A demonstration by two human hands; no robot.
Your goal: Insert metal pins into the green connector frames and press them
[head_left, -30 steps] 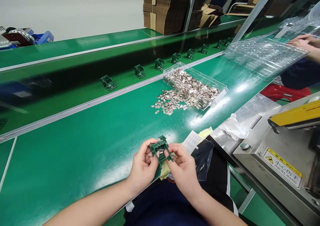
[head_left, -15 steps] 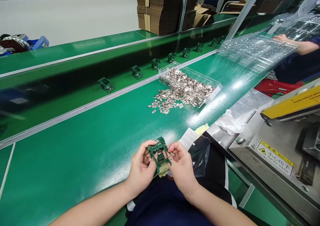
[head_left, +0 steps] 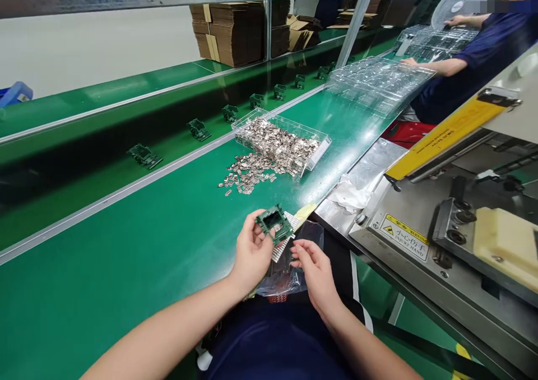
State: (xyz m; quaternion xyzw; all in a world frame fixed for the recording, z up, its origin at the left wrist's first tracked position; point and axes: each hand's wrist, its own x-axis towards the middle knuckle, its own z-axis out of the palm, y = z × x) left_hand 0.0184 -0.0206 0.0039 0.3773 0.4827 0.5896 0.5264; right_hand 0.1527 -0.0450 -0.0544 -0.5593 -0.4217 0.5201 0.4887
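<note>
My left hand grips a small dark green plastic frame part by its left side, lifted just above the near edge of the green bench. My right hand has come off the part and hovers below and to its right with fingers loosely curled and nothing visible in them. It is over a clear plastic bag in my lap. A small perforated white sheet lies under the part.
A clear tray of small metal pieces spills several onto the bench. Green parts ride the conveyor beyond. A metal press machine with a yellow guard stands at the right. Another person's arm handles clear blister trays further along.
My right hand has let go of the green part and dropped toward the bag. The left hand now holds the part alone, tilted. My view has swung to the right.
</note>
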